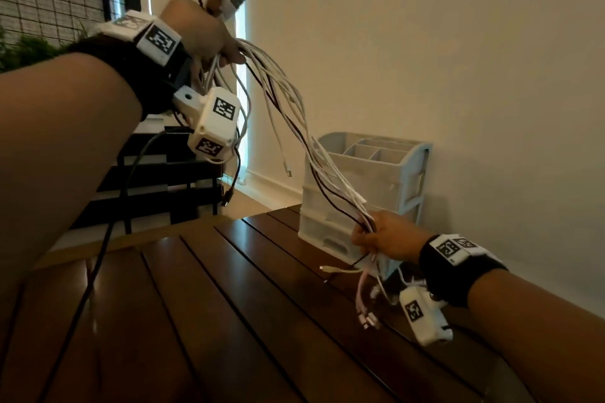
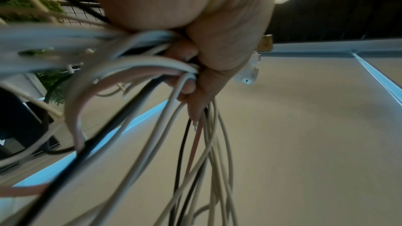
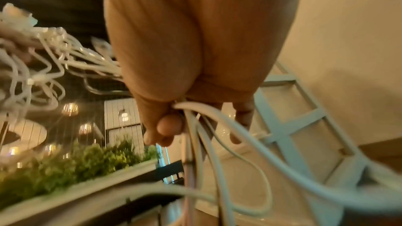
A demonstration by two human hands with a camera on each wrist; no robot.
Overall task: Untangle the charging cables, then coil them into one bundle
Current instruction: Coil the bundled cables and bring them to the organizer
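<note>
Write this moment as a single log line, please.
left hand: grips cables near plugs, raised | right hand: grips same cables lower, above table | cables: stretched between hands, uncoiled

A dark brown slatted wooden worktop [image 1: 203,321] stretches beneath both hands. On it, just behind the right hand [image 1: 386,234], stands a pale translucent plastic drawer organiser [image 1: 376,180] with open compartments on top, against the wall.
</note>
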